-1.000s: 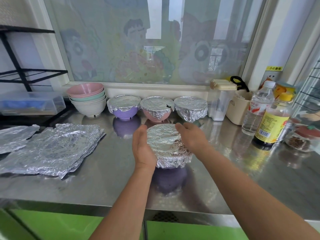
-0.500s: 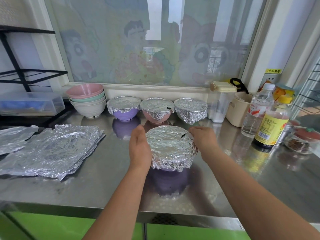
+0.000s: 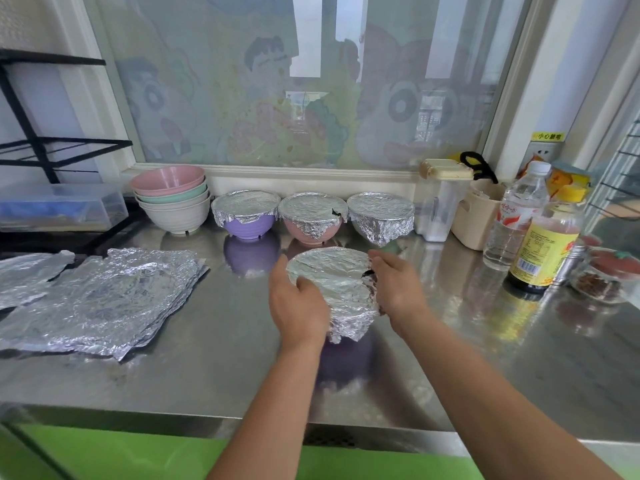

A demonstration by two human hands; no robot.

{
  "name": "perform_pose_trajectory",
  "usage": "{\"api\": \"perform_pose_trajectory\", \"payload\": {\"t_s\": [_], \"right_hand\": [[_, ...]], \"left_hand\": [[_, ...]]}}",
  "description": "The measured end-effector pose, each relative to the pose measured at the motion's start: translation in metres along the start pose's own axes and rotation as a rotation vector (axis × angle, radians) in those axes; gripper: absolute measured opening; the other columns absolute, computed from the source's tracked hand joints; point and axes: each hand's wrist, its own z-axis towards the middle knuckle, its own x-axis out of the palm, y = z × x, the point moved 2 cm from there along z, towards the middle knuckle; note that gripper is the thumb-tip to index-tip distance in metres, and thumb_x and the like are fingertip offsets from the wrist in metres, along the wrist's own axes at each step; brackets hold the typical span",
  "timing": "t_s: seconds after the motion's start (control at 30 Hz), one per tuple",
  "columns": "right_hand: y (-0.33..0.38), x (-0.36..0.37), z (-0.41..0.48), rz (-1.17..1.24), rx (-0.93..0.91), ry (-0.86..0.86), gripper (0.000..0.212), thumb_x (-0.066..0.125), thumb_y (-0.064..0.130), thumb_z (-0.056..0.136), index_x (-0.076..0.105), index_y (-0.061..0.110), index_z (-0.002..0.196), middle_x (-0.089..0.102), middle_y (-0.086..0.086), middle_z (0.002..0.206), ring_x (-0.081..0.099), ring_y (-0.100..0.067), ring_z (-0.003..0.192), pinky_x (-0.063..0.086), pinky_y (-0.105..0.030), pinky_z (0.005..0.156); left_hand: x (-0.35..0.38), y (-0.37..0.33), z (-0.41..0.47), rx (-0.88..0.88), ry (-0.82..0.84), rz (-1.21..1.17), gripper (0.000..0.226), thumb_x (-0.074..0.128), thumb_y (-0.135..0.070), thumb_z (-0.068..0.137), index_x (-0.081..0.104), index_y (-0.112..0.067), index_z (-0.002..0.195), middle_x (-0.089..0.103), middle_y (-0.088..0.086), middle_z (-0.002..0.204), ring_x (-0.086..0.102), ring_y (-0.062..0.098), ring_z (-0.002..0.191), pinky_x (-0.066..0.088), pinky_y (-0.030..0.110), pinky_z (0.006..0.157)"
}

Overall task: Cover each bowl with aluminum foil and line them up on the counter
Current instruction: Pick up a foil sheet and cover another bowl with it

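Above the near part of the tabletop (image 3: 207, 375), the two hands are apart and clamp the bowl (image 3: 332, 275) between them. The left hand (image 3: 299, 303) grips the left side with the thumb over the rim. The right hand (image 3: 398, 292) cups the right side. The bowl seems lifted off the tabletop and tilted, and its foil (image 3: 346, 306) hangs down in a loose skirt on the near side.

The step in hand is, it seems, to tighten this cover and then to set the bowl in line. To do it well, the palms should press the skirt flat against the wall all around, with light force only. On the right of the rim, beside the right hand, there is a dark tear (image 3: 367, 273), and hard pulling there could open it more. The bowl should be brought level before it is put down.

Left of the bowl lie spare sheets (image 3: 100, 299). Behind the bowl stands a row (image 3: 311, 216) of three covered bowls. The free place seems to be on the right of this row, but it is narrow. Far left behind the bowl, a stack (image 3: 171, 199) is not yet covered.
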Motion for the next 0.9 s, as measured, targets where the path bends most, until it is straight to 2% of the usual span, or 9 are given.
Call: {"api": "perform_pose_trajectory", "payload": {"t_s": [0.1, 0.17, 0.27, 0.4, 0.5, 0.7, 0.77, 0.83, 0.9], "right_hand": [[0.002, -0.009, 0.007, -0.035, 0.007, -0.011, 0.021, 0.051, 0.020, 0.098, 0.065, 0.006, 0.102, 0.068, -0.015, 0.104, 0.060, -0.031, 0.099, 0.046, -0.037, 0.088], [0.007, -0.012, 0.017, -0.027, 0.014, 0.023, 0.027, 0.053, 0.027, 0.098, 0.065, 0.008, 0.113, 0.066, -0.007, 0.101, 0.059, -0.025, 0.097, 0.044, -0.035, 0.088], [0.010, -0.002, 0.028, 0.060, 0.073, 0.131, 0.037, 0.057, 0.033, 0.097, 0.061, 0.011, 0.127, 0.061, 0.001, 0.119, 0.054, -0.020, 0.114, 0.039, -0.036, 0.103], [-0.001, 0.009, 0.025, 0.142, 0.167, 0.150, 0.022, 0.056, 0.025, 0.096, 0.069, 0.009, 0.088, 0.067, -0.019, 0.099, 0.061, -0.029, 0.089, 0.046, -0.041, 0.081], [-0.009, 0.011, 0.023, 0.290, 0.200, 0.124, 0.024, 0.056, 0.016, 0.091, 0.064, -0.006, 0.095, 0.062, -0.027, 0.087, 0.058, -0.029, 0.081, 0.042, -0.041, 0.073], [-0.015, 0.014, 0.021, 0.270, 0.175, 0.085, 0.020, 0.051, 0.018, 0.087, 0.064, 0.003, 0.085, 0.066, -0.019, 0.083, 0.059, -0.025, 0.078, 0.043, -0.039, 0.073], [-0.018, 0.012, 0.030, 0.208, 0.188, 0.082, 0.032, 0.055, 0.031, 0.083, 0.065, 0.002, 0.091, 0.066, -0.022, 0.086, 0.060, -0.023, 0.084, 0.044, -0.038, 0.077], [-0.019, 0.005, 0.040, 0.105, 0.221, 0.079, 0.052, 0.057, 0.054, 0.073, 0.068, 0.010, 0.101, 0.070, -0.009, 0.099, 0.063, -0.025, 0.097, 0.048, -0.041, 0.090], [-0.014, -0.003, 0.046, 0.084, 0.167, 0.096, 0.050, 0.058, 0.052, 0.081, 0.066, 0.016, 0.115, 0.068, -0.004, 0.117, 0.061, -0.025, 0.111, 0.043, -0.045, 0.103]], "left_hand": [[-0.011, 0.002, 0.012, -0.001, 0.011, 0.032, 0.048, 0.051, -0.011, 0.094, 0.043, -0.008, 0.142, 0.050, 0.010, 0.142, 0.046, 0.026, 0.131, 0.034, 0.040, 0.110], [-0.014, -0.003, 0.005, 0.025, -0.049, 0.094, 0.050, 0.052, -0.021, 0.096, 0.040, -0.008, 0.144, 0.046, 0.011, 0.146, 0.041, 0.026, 0.135, 0.031, 0.041, 0.112], [-0.004, -0.014, -0.014, 0.047, -0.051, 0.144, 0.059, 0.050, -0.032, 0.098, 0.033, -0.005, 0.147, 0.028, 0.015, 0.156, 0.024, 0.025, 0.144, 0.018, 0.036, 0.118], [0.007, -0.010, -0.017, 0.041, -0.094, 0.097, 0.051, 0.049, -0.021, 0.099, 0.037, 0.001, 0.144, 0.036, 0.017, 0.151, 0.030, 0.028, 0.141, 0.020, 0.032, 0.114], [0.009, 0.003, -0.012, 0.005, -0.172, -0.071, 0.041, 0.046, -0.010, 0.099, 0.045, -0.002, 0.139, 0.047, 0.014, 0.144, 0.040, 0.025, 0.135, 0.026, 0.026, 0.109], [0.013, 0.007, -0.006, -0.084, -0.223, -0.246, 0.034, 0.045, -0.009, 0.098, 0.055, -0.004, 0.130, 0.056, 0.010, 0.133, 0.050, 0.022, 0.124, 0.034, 0.027, 0.106], [0.010, 0.009, 0.001, -0.072, -0.173, -0.231, 0.034, 0.045, -0.011, 0.099, 0.055, -0.002, 0.130, 0.057, 0.011, 0.133, 0.050, 0.023, 0.124, 0.034, 0.032, 0.108], [0.005, 0.010, 0.010, -0.051, -0.096, -0.214, 0.036, 0.044, -0.016, 0.101, 0.053, -0.003, 0.133, 0.055, 0.010, 0.135, 0.048, 0.023, 0.128, 0.033, 0.037, 0.111], [-0.002, 0.009, 0.014, -0.047, -0.060, -0.185, 0.041, 0.042, -0.024, 0.102, 0.048, -0.006, 0.138, 0.050, 0.007, 0.142, 0.043, 0.020, 0.133, 0.030, 0.035, 0.114]]}}
